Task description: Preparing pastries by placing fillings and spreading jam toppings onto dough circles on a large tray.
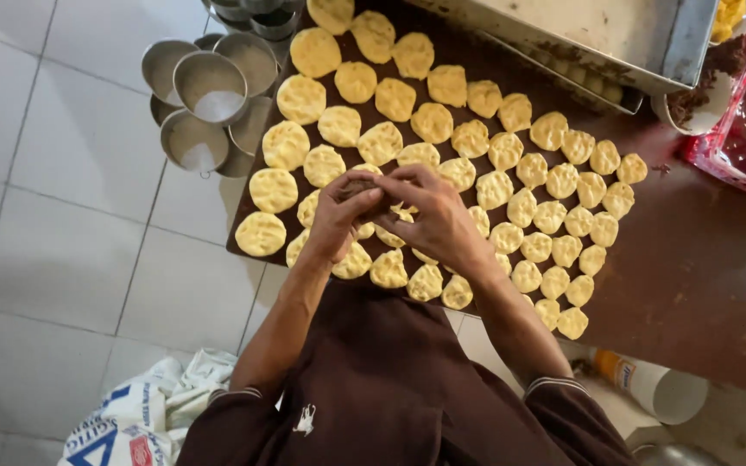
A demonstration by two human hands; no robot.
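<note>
Pinching a soft, tearable dough disc between left hand and right hand, gripping lightly by its rim, near the bench's left edge.

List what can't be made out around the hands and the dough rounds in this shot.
- Head view: the small piece held between left hand and right hand is mostly covered by fingers.
- Dough rounds beneath both hands are hidden.
- Metal tray is cut off by the top edge.
- Steel cups: contents too small to tell.
</note>
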